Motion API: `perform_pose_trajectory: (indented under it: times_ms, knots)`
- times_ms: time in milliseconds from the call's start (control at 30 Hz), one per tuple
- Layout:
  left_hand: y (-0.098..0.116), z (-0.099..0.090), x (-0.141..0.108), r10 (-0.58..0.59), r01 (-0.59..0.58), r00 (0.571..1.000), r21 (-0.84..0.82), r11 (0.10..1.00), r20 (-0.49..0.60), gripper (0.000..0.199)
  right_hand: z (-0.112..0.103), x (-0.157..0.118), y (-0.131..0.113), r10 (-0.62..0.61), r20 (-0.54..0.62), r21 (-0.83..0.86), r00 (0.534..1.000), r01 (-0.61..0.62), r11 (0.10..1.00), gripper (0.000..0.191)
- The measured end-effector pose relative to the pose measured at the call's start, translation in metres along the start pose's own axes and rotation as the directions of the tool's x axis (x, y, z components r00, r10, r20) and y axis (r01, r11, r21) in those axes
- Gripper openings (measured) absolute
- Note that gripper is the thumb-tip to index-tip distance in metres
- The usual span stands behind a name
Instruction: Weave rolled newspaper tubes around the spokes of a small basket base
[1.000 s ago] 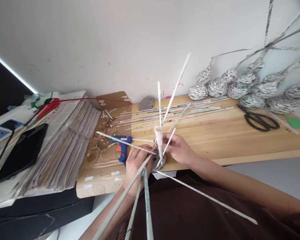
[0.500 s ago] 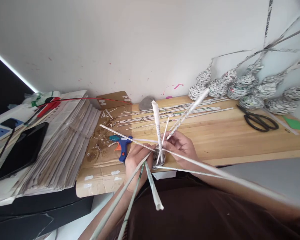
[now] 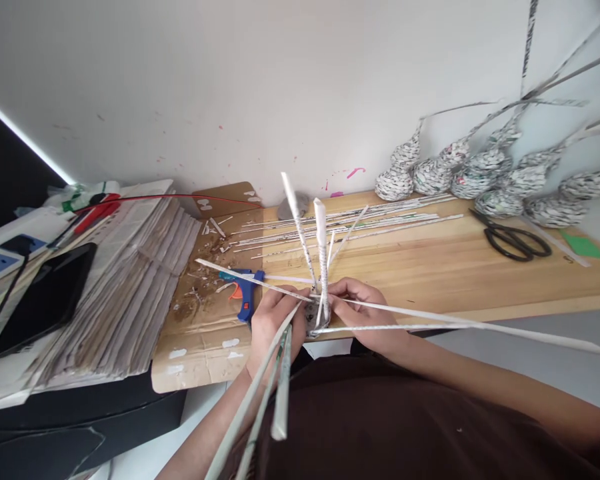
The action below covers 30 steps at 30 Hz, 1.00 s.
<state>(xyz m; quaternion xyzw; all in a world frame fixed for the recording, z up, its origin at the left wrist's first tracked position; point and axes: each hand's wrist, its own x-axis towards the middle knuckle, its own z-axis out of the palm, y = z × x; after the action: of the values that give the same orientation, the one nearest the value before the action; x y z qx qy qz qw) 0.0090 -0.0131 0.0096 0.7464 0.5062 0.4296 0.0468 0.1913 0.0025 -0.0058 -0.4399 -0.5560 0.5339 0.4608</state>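
Between my hands, at the table's front edge, is a small woven paper base [image 3: 314,319] with several rolled paper tubes fanning out of it. My left hand [image 3: 273,327] is closed round its left side, with tubes passing under and over the fingers. On the other side my right hand [image 3: 363,310] pinches at the base of a white paper tube [image 3: 430,311] that points right. Two thicker tubes, one of them a paper tube [image 3: 321,247] near the middle, stand up from the base. My fingertips partly hide the weave.
A blue glue gun [image 3: 249,297] lies on stained cardboard [image 3: 200,360] at the left. Loose paper tubes [image 3: 340,230] lie along the back. Black scissors [image 3: 515,243] and several woven gourd shapes [image 3: 395,177] sit at the right. Stacked paper [image 3: 130,300] carries a phone [image 3: 45,300].
A tube that leaned right from my right hand now stands up and leans left behind the base. The right-pointing tube has swung up slightly, and the front tube has shifted left.
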Motion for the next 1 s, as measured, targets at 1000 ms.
perform_pose_trajectory:
  times_ms: [1000]
  knots:
    - [-0.022, -0.052, 0.047, -0.03, 0.382, 0.71, -0.348, 0.856, 0.704, 0.024, 0.0, 0.004, -0.003, -0.146, 0.03, -0.255, 0.989, 0.149, 0.955, 0.007]
